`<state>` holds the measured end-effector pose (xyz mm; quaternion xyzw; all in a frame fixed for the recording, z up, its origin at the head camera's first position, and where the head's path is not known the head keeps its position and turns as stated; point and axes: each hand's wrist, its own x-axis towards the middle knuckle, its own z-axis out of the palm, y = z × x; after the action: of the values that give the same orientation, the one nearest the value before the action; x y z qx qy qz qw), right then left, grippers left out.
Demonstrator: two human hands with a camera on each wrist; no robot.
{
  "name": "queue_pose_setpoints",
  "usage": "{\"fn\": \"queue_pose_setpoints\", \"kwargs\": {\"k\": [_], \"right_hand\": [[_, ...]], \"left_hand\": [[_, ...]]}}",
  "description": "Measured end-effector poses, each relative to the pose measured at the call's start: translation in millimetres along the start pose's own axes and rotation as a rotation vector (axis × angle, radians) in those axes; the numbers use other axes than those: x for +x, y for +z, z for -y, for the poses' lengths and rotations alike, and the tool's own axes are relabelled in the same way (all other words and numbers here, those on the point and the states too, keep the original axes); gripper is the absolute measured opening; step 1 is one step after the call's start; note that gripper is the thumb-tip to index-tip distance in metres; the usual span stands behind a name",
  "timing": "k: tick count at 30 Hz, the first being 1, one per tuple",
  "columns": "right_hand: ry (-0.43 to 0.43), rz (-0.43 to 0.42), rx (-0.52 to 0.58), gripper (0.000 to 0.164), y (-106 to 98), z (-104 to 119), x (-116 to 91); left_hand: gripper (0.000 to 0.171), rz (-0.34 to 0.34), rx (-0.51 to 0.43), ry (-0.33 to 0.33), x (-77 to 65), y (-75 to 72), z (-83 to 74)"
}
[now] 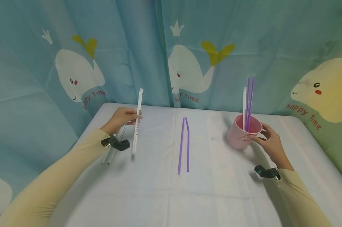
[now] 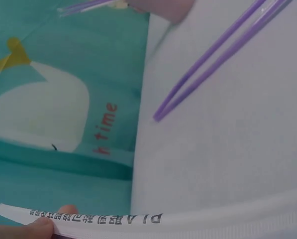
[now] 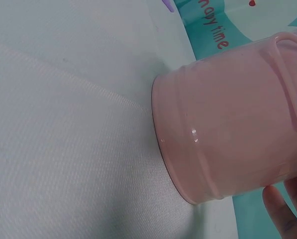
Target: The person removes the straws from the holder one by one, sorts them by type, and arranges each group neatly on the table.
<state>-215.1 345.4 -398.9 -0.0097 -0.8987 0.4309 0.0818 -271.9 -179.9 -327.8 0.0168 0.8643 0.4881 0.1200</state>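
My left hand [image 1: 120,120] pinches a paper-wrapped straw [image 1: 137,126] near its upper part, holding it nearly upright at the table's left; printed characters show on the wrapper in the left wrist view. Below that hand lie two more wrapped straws [image 1: 113,151], partly hidden by the wrist. At the right, my right hand [image 1: 268,143] grips a pink cup [image 1: 237,137] at its handle side, with thumb by the rim. Standing in the cup are purple straws [image 1: 250,101] and one wrapped straw [image 1: 244,105]. The cup's side fills much of the right wrist view.
Two purple straws [image 1: 183,145] lie side by side on the white-covered table [image 1: 205,198], between the hands. A blue-green curtain [image 1: 142,41] with whale prints hangs behind the far edge. Dark straps [image 1: 118,143] sit on both wrists.
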Motion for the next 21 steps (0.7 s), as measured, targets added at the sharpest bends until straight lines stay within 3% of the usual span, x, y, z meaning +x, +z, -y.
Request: {"fn": "queue_pose_setpoints", "kwargs": {"k": [12, 21], "right_hand": [[0.007, 0.000, -0.010, 0.075, -0.3, 3.0, -0.6], [0.023, 0.010, -0.010, 0.076, 0.9, 3.6, -0.8]], "left_hand": [[0.037, -0.047, 0.040, -0.059, -3.0, -10.6, 23.4], [0.040, -0.118, 0.067, -0.162, -4.0, -10.3, 37.7]]}}
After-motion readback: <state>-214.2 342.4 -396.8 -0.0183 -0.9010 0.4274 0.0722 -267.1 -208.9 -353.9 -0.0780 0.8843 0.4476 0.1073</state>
